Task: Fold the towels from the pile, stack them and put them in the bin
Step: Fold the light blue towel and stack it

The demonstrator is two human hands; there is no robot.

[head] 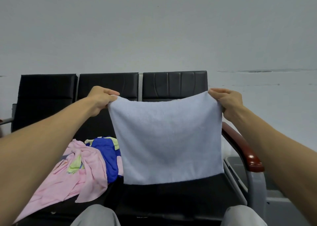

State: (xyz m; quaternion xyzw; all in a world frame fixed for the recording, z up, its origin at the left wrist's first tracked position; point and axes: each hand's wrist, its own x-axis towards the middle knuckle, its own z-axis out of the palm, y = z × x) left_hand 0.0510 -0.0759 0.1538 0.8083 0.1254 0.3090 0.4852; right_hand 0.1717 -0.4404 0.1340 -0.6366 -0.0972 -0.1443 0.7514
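A pale blue towel (168, 140) hangs flat in the air in front of me, above the black bench seat (171, 196). My left hand (101, 98) pinches its top left corner. My right hand (226, 102) pinches its top right corner. The towel's lower edge hangs free, just above the seat. To the left on the seat lies the pile: a crumpled pink towel (75, 177) with a dark blue towel (108, 153) on top and a bit of yellow-green cloth (115, 142). No bin is in view.
The black three-seat bench (109, 85) stands against a grey-white wall (154, 28). A red-brown armrest (245, 150) on a grey metal frame closes the bench's right end. My knees in grey trousers (96, 217) show at the bottom edge.
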